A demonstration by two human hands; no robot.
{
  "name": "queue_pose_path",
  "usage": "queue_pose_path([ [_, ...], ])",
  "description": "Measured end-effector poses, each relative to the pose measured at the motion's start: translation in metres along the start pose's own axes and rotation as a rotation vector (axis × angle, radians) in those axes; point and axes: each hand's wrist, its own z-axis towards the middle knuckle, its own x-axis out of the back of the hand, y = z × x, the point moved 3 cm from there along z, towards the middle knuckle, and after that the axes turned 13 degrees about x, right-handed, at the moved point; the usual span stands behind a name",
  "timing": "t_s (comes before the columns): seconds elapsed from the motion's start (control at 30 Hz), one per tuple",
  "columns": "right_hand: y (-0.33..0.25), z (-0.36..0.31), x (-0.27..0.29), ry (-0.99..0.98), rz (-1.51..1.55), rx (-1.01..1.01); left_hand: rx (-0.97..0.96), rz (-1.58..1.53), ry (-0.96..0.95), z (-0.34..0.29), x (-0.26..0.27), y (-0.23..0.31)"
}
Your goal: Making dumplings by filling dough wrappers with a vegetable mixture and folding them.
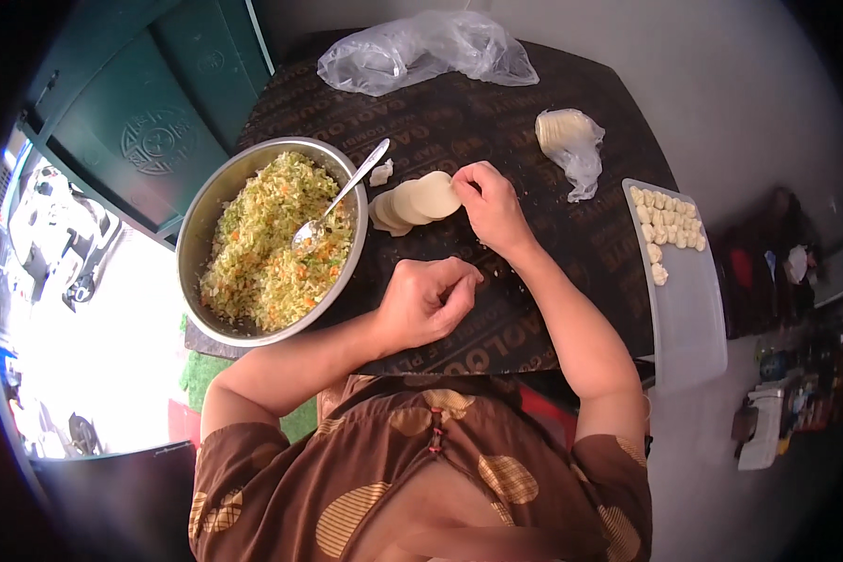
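A fanned stack of round, pale dumpling wrappers point(412, 202) lies on the dark patterned table. At its right end, my right hand point(493, 208) pinches the edge of the top wrapper between thumb and fingers. Closer to me, my left hand point(425, 302) is curled over the table with its thumb against the forefinger, and nothing shows in it. To the left stands a large metal bowl point(189, 298) of chopped green, white and orange vegetable filling point(276, 244). A metal spoon point(359, 176) rests in the filling, its handle over the bowl's right rim.
A crumpled clear plastic bag point(426, 51) lies at the far edge. More wrappers point(564, 131) sit in a small bag at the far right. On the table's right side, a pale tray point(688, 323) holds several filled dumplings point(667, 220). A small white scrap point(381, 172) lies near the spoon.
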Motion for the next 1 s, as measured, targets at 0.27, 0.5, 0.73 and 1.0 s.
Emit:
queue_pose_path([
  [0.27, -0.009, 0.001, 0.006, -0.04, 0.027, -0.095, 0.438, -0.279, -0.073, 0.006, 0.001, -0.013],
  [0.5, -0.015, 0.001, 0.01, -0.068, 0.199, -0.112, 0.435, -0.296, -0.047, 0.008, -0.001, -0.013],
  [0.73, -0.034, 0.012, 0.038, -0.312, 0.269, -0.12, 0.628, -0.492, 0.003, 0.007, 0.0, -0.024],
  [1.0, -0.045, 0.005, 0.057, -0.378, 0.646, -0.13, 0.464, -0.496, 0.125, 0.018, 0.0, -0.026],
])
